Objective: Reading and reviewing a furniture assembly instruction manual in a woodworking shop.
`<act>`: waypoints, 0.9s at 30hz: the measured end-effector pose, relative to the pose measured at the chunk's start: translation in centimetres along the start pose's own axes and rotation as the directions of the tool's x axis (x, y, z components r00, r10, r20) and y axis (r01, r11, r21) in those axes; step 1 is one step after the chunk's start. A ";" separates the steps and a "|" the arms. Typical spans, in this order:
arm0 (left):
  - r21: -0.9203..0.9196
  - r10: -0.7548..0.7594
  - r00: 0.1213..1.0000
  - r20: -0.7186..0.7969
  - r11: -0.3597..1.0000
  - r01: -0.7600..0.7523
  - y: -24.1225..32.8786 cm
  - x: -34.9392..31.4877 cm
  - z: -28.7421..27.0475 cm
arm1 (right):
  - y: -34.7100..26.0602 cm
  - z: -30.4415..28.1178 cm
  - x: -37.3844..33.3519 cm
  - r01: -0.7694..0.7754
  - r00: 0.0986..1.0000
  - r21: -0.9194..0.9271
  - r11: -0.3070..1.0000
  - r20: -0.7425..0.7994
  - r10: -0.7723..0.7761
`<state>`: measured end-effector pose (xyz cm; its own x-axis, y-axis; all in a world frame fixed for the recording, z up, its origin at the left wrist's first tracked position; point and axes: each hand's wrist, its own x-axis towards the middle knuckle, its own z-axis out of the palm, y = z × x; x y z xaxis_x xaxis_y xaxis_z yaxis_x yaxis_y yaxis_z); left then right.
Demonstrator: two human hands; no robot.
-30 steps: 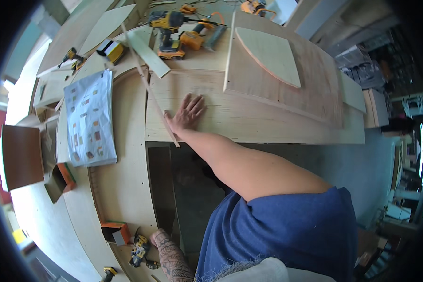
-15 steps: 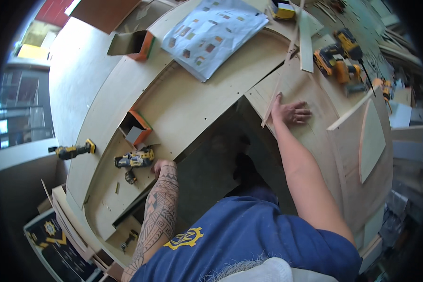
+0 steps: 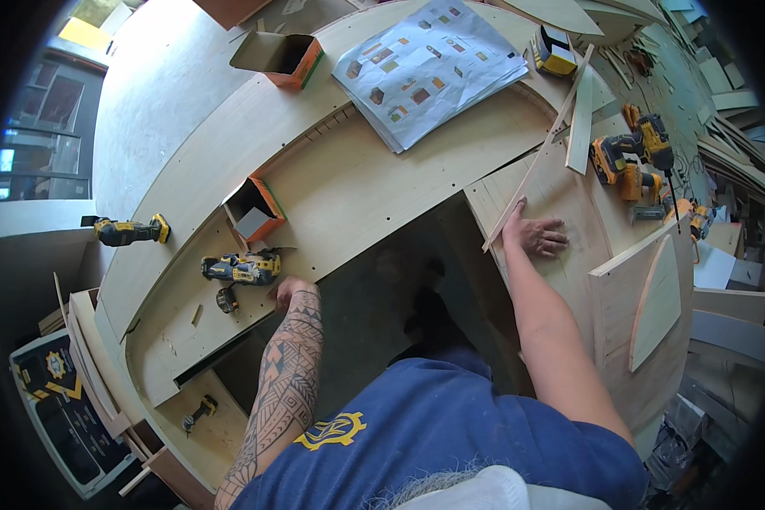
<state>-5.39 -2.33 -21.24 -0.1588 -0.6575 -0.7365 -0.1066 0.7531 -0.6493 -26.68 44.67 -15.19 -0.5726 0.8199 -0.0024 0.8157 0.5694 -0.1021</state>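
Note:
My right hand [image 3: 535, 236] lies open on a plywood panel [image 3: 574, 297], fingers spread, its thumb against a thin wooden strip [image 3: 540, 153]. My left hand [image 3: 296, 291] rests at the inner edge of a curved plywood top [image 3: 399, 191]. It looks bent, but its fingers are mostly hidden behind the back of the hand. Just beyond it lies a yellow-and-black cordless power tool [image 3: 245, 267] with a thin blade. A small round black-and-yellow object [image 3: 227, 299] sits beside that tool.
Printed drawing sheets [image 3: 429, 68] cover the far top. Two open cardboard boxes [image 3: 302, 64] stand to their left. Another cordless tool [image 3: 127, 230] lies far left, a small one [image 3: 200, 414] lower left. Cordless drills [image 3: 646, 153] are at right. An upright board [image 3: 633, 297] stands right of my arm.
The whole view has shifted slightly, so the top and the tools appear moved. Both hands keep their places on the wood.

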 end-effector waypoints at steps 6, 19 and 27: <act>0.029 0.008 1.000 -0.002 1.000 -0.008 -0.3 0.1 0.5 | -0.5 -1.5 -0.7 0.002 0.998 -0.015 1.000 0.062 -0.001; 0.113 0.078 0.997 0.024 0.990 -0.080 0.1 0.5 0.3 | -0.2 0.0 -0.2 -0.017 1.000 -0.010 1.000 -0.008 0.017; 0.146 -0.084 0.994 0.065 0.987 0.074 0.3 2.3 2.0 | -0.5 -0.1 -0.5 -0.002 1.000 -0.025 1.000 0.015 0.002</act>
<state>-3.88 -3.66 -23.57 -0.0851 -0.7188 -0.6900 0.0264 0.6907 -0.7227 -26.78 43.93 -15.03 -0.5719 0.8201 -0.0177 0.8186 0.5692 -0.0776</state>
